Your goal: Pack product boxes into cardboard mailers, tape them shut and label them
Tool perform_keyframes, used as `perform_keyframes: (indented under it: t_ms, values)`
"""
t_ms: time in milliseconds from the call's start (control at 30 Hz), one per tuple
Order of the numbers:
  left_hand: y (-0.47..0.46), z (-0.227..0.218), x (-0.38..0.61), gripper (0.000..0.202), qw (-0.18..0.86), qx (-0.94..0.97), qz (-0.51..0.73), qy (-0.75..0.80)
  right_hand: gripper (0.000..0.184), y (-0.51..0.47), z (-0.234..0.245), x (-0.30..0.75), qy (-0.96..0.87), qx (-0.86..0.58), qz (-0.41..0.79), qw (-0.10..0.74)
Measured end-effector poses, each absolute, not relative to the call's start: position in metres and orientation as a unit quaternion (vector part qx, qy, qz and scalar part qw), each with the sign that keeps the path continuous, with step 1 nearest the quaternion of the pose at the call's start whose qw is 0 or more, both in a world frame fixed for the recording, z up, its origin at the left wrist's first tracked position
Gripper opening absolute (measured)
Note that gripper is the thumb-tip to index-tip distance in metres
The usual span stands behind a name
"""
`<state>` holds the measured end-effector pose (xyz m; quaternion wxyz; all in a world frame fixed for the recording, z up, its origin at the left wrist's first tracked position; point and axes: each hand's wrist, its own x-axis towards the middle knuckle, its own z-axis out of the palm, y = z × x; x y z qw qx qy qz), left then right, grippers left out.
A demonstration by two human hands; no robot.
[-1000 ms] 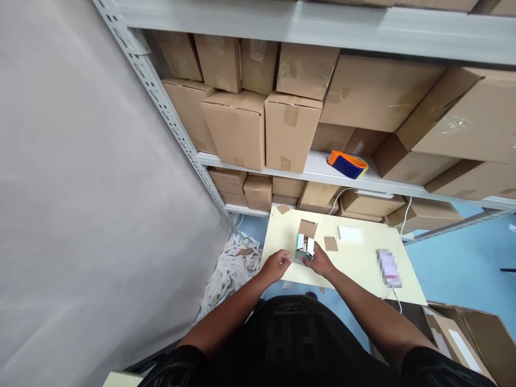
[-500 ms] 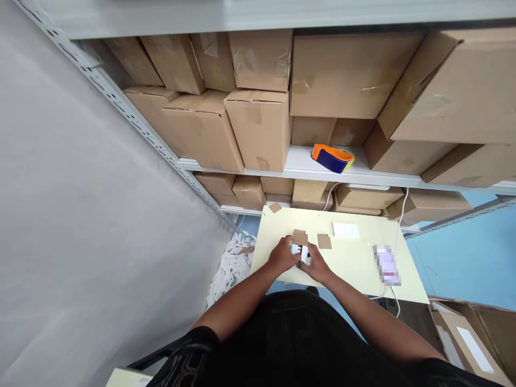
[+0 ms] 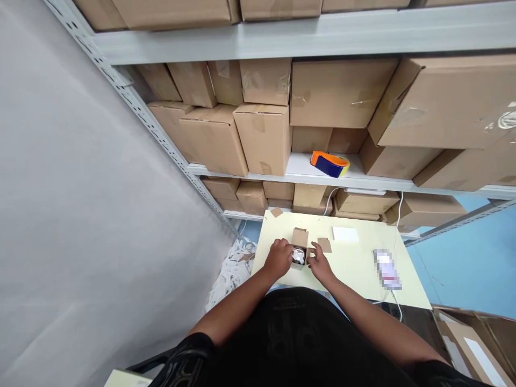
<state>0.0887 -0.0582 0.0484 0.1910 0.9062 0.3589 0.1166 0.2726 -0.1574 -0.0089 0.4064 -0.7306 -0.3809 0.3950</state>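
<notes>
A small cardboard box (image 3: 300, 237) stands near the front edge of the pale yellow table, its top flap folded back. Inside it sits a shiny, round silver item (image 3: 299, 255) whose kind I cannot make out. My left hand (image 3: 278, 258) is closed around the box's left side, with fingertips at the opening. At the right side, my right hand (image 3: 320, 265) has its thumb and forefinger on a side flap. Just beyond that hand lies a flat brown cardboard piece (image 3: 324, 245).
On the table (image 3: 346, 269) are a white flat box (image 3: 345, 234), a blurred phone-like item (image 3: 387, 269) and a cardboard scrap (image 3: 276, 212). Shelves of cartons (image 3: 262, 140) rise behind, with an orange-and-blue band (image 3: 329, 164). White strips (image 3: 228, 274) are heaped at left.
The small box has turned so that its opening and the silver item show; before, a white and green surface showed there. My right hand has shifted to the side flap. The head view has tilted upward.
</notes>
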Motion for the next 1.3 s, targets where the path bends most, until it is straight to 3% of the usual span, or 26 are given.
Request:
perform_keyframes:
  t_ms: [133,267,500,600,767,933,1133,1233,1300]
  values:
    - [-0.058,0.056,0.09,0.02,0.151,0.925,0.044,0.347,0.076,-0.159,-0.015,0.273,-0.432,-0.733,0.391,0.35]
    - [-0.062,0.065,0.103,0.047,0.168,0.912,-0.035,0.373,0.086,-0.156,-0.017,0.271,-0.509,-0.716,0.349,0.325]
    - [-0.048,0.09,0.153,0.065,0.154,0.862,-0.192,0.444,0.064,-0.143,-0.016,0.272,-0.562,-0.72,0.322,0.247]
    - [-0.044,0.093,0.162,0.067,0.161,0.857,-0.209,0.444,0.063,-0.141,-0.015,0.275,-0.563,-0.728,0.318,0.228]
    - [-0.047,0.108,0.153,0.053,0.164,0.883,-0.068,0.434,0.064,-0.137,-0.012,0.28,-0.563,-0.732,0.315,0.22]
    - [-0.035,0.163,0.135,0.032,0.21,0.877,0.12,0.415,0.073,-0.129,0.0,0.283,-0.541,-0.734,0.344,0.226]
    - [-0.008,0.206,0.105,0.024,0.319,0.816,0.312,0.369,0.1,-0.137,0.02,0.299,-0.537,-0.682,0.35,0.352]
    - [-0.002,0.2,0.093,0.023,0.38,0.756,0.383,0.371,0.084,-0.154,0.036,0.314,-0.498,-0.681,0.324,0.428]
    - [-0.004,0.189,0.089,0.025,0.43,0.708,0.419,0.371,0.069,-0.163,0.054,0.319,-0.436,-0.65,0.384,0.489]
